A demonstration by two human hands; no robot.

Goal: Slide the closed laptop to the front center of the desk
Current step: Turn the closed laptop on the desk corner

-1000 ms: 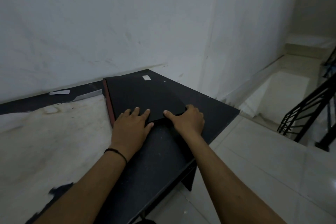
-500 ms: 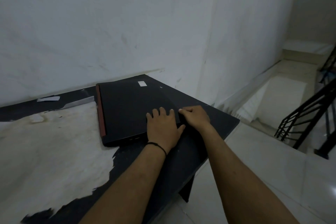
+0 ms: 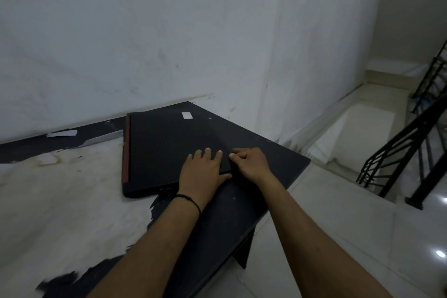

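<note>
A closed black laptop (image 3: 167, 150) with a red strip along its left edge and a small white sticker near its far edge lies flat on the dark desk (image 3: 242, 220), close to the wall and the desk's right end. My left hand (image 3: 202, 173) rests flat on the lid's near right corner, fingers spread. My right hand (image 3: 249, 164) curls its fingers around the laptop's right edge at that same corner. Both hands touch the laptop.
The desk's black surface is peeled to pale patches (image 3: 60, 201) on the left. A white wall (image 3: 169, 31) stands directly behind. To the right the desk ends above a tiled floor (image 3: 350, 237), with a stairwell and black railing (image 3: 406, 147) beyond.
My left hand has shifted right across the lid to the near right corner, beside my right hand. The laptop has turned a little and its near left corner has come toward me.
</note>
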